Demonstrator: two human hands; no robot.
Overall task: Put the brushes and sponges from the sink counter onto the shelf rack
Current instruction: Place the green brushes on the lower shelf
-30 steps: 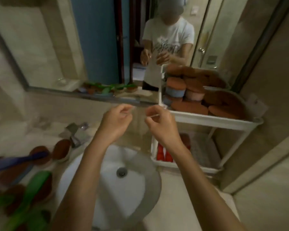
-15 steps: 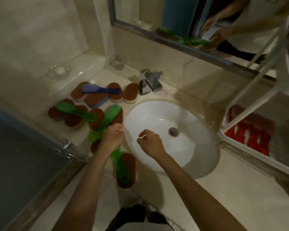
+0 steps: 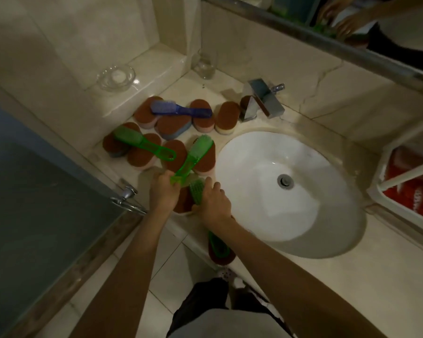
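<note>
change: half a second before, both hands hung curled and clear of the brushes; here both were down on them.
left hand (image 3: 165,191): fingers wrapped round the handle end of a green translucent plastic long-handled brush (image 3: 198,154); its head pointed away from the fingers, over brown-topped oval sponges (image 3: 174,152).
right hand (image 3: 215,203): fingers curled over a second green plastic brush (image 3: 196,191), which lay on a brown sponge (image 3: 181,203) beneath them; whether the sponge was gripped too, couldn't tell.
task meaning: looked like the pick-up had started, one brush per hand, neither clearly lifted.
still on counter: third green brush (image 3: 142,142) beyond the left fingers, blue translucent brush (image 3: 178,109) farther beyond, fourth green brush (image 3: 217,245) behind the right wrist.
surface: pale stone counter (image 3: 376,276); white oval basin (image 3: 279,215) just right of the right fingers; chrome tap (image 3: 261,101) beyond.
room: white shelf rack (image 3: 405,176) well right of the fingers; mirror above it; glass door (image 3: 47,191) left.
</note>
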